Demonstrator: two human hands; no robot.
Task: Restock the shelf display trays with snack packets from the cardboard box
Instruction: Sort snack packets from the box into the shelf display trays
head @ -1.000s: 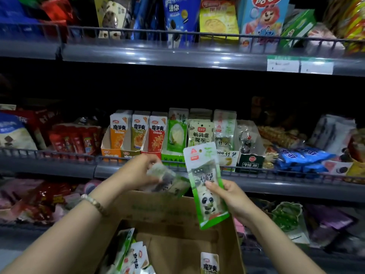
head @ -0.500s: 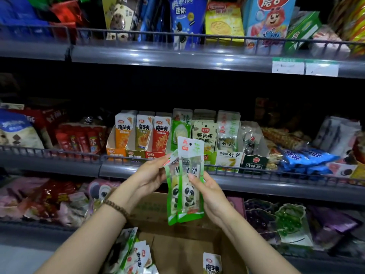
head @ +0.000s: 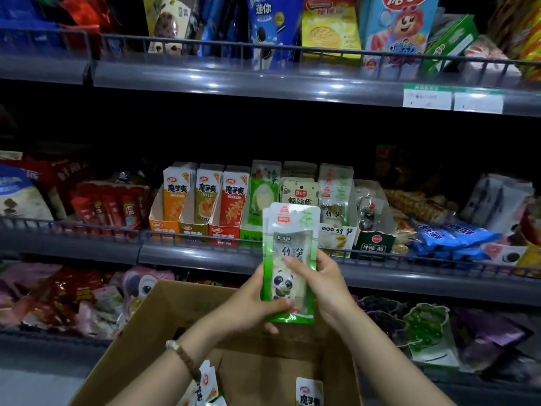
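Green-and-white bamboo-shoot packets (head: 289,230), a small stack squared up face-forward, stand upright between both hands above the cardboard box (head: 164,312); the left hand (head: 251,306) clasps the lower left edge, thumb across the bottom; the right hand (head: 328,285) clasps the right side, thumb on the front, seemingly keeping the edges aligned so the stack slides in as one; the matching green display tray (head: 248,232) sits on the middle shelf (head: 205,256) just beyond, its packets likewise upright.

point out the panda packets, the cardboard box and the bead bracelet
panda packets (head: 288,244): head view, clear window below the red logo
cardboard box (head: 146,341): head view, bare left flap
bead bracelet (head: 183,357): head view, middle beads
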